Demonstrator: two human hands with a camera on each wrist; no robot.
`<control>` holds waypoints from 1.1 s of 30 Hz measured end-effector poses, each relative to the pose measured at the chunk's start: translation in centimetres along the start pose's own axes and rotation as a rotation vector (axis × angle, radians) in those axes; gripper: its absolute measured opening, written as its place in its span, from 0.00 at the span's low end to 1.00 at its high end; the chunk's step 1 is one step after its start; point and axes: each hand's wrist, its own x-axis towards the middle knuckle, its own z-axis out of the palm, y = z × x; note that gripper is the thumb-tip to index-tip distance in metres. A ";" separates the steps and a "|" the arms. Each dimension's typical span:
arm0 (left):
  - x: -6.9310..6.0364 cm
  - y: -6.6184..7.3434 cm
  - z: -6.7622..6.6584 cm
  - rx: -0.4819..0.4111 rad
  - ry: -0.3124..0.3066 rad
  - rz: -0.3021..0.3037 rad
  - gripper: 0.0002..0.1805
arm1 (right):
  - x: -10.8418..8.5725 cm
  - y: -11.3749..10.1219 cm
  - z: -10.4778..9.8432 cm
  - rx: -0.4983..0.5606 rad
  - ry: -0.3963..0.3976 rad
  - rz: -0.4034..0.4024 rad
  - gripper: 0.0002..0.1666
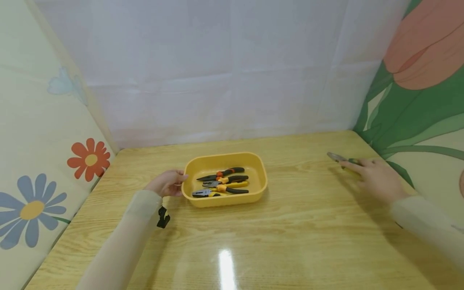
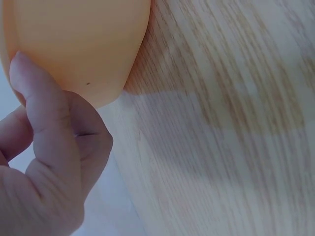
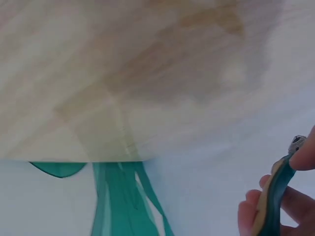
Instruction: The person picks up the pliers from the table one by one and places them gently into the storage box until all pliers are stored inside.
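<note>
A yellow plastic basket stands on the wooden table with several pliers lying inside, their handles black, yellow, orange and red. My left hand pinches the basket's left rim; in the left wrist view the thumb lies over the inner wall and the other fingers are curled outside. Off to the right, my right hand grips another pair of pliers above the table, its metal jaws pointing left and away. The right wrist view shows its green and yellow handle between my thumb and fingers.
The wooden table reaches back to a white cloth wall. Flower-printed panels flank it on the left and right. A black strap end dangles from my left wrist.
</note>
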 end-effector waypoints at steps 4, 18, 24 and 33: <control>-0.1 0.0 0.1 -0.005 -0.001 -0.001 0.11 | 0.4 -0.7 0.0 -0.025 0.055 -0.050 0.43; -0.2 -0.1 -0.1 0.013 -0.007 0.009 0.11 | 2.0 -3.0 -0.3 -0.033 0.080 -0.173 0.44; 0.0 -0.2 -0.2 0.028 -0.006 0.006 0.10 | 2.5 -3.5 0.0 -0.001 0.135 -0.232 0.44; 0.2 -0.2 -0.5 0.020 -0.039 0.014 0.07 | 3.1 -4.6 0.1 0.041 0.116 -0.203 0.43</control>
